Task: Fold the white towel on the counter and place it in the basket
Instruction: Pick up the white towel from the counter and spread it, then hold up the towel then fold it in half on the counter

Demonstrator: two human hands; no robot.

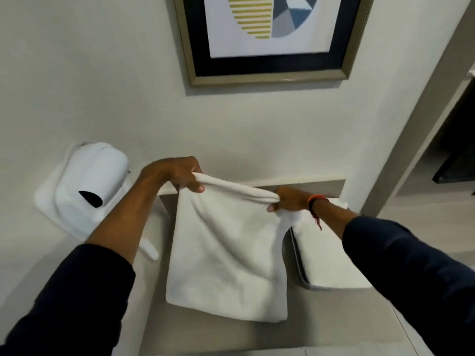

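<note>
The white towel (226, 255) hangs in the air in front of me, held by its top edge. My left hand (177, 173) pinches the top left corner and my right hand (290, 200) grips the top right corner. The cloth droops down over the grey counter (347, 317). At the right, partly behind my right arm, stands the grey basket (295, 253) with white folded cloth (329, 260) inside it.
A white wall-mounted hair dryer (87, 181) sits at the left beside my left forearm. A framed picture (270, 37) hangs on the wall above. A doorway opens at the far right (452, 155).
</note>
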